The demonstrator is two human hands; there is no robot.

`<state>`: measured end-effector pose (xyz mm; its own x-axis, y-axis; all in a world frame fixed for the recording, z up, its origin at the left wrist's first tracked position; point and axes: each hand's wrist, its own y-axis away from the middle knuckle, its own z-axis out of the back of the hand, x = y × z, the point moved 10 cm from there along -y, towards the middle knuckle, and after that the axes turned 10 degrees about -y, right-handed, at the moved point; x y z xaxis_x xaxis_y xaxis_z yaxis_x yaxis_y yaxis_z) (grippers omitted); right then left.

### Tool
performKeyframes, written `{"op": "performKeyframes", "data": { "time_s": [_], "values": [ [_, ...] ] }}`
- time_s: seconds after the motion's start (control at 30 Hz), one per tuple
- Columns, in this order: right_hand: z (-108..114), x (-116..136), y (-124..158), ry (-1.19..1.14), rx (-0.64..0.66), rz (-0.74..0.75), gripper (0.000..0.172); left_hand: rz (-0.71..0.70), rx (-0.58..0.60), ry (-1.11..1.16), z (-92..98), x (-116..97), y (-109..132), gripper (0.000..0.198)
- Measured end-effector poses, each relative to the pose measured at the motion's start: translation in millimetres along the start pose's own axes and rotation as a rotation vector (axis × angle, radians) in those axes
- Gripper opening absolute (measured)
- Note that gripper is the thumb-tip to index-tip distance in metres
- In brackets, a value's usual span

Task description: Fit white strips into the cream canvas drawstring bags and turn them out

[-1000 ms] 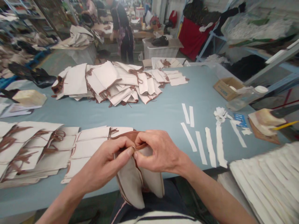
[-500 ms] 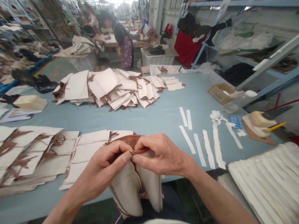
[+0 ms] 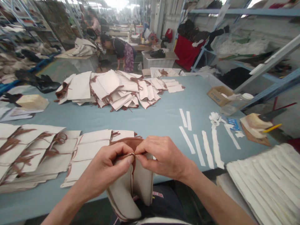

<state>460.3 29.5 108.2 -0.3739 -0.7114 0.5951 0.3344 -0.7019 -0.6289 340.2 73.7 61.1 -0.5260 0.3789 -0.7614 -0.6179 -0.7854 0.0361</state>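
Note:
A cream fabric piece with brown trim (image 3: 142,181) hangs from both hands at the table's front edge, over my lap. My left hand (image 3: 114,164) pinches its brown upper edge between thumb and finger. Right beside it, my right hand (image 3: 161,157) grips the same edge, its fingertips nearly touching the left ones. The brown inner side (image 3: 128,142) shows behind the fingers. To the left lie flat cream pieces with brown edging (image 3: 93,150), partly hidden by my left hand and forearm.
A heap of cream pieces (image 3: 105,84) lies across the blue-green table (image 3: 164,122). White strips (image 3: 198,150), a cardboard box (image 3: 219,95) and a plastic jar (image 3: 236,104) are at right. Stacked white material (image 3: 267,181) sits front right. A person (image 3: 126,54) bends over behind.
The held piece has swung slightly left and its two lower parts have shifted. My fingertips have moved slightly, still pinching the edge. The person behind has bent lower.

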Motion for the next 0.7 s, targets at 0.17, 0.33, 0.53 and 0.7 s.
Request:
{"op": "performKeyframes", "data": {
  "time_s": [0.17, 0.33, 0.53, 0.7],
  "values": [
    [-2.9, 4.4, 2.3, 0.025, 0.007, 0.000, 0.019, 0.075, 0.013, 0.073, -3.3, 8.0, 4.1, 0.027],
    [-9.7, -2.9, 6.6, -0.143, 0.092, -0.073, 0.018, 0.100, 0.047, 0.163, -7.8, 9.0, 11.5, 0.027],
    [-13.0, 4.0, 8.4, -0.130, 0.116, -0.078, 0.016, 0.159, 0.074, 0.314, -15.4, 15.8, 20.1, 0.027],
    [-15.3, 5.7, 11.4, -0.229, 0.173, -0.149, 0.015, 0.166, 0.120, 0.401, -25.0, 12.4, 24.6, 0.030]
  ]
}}
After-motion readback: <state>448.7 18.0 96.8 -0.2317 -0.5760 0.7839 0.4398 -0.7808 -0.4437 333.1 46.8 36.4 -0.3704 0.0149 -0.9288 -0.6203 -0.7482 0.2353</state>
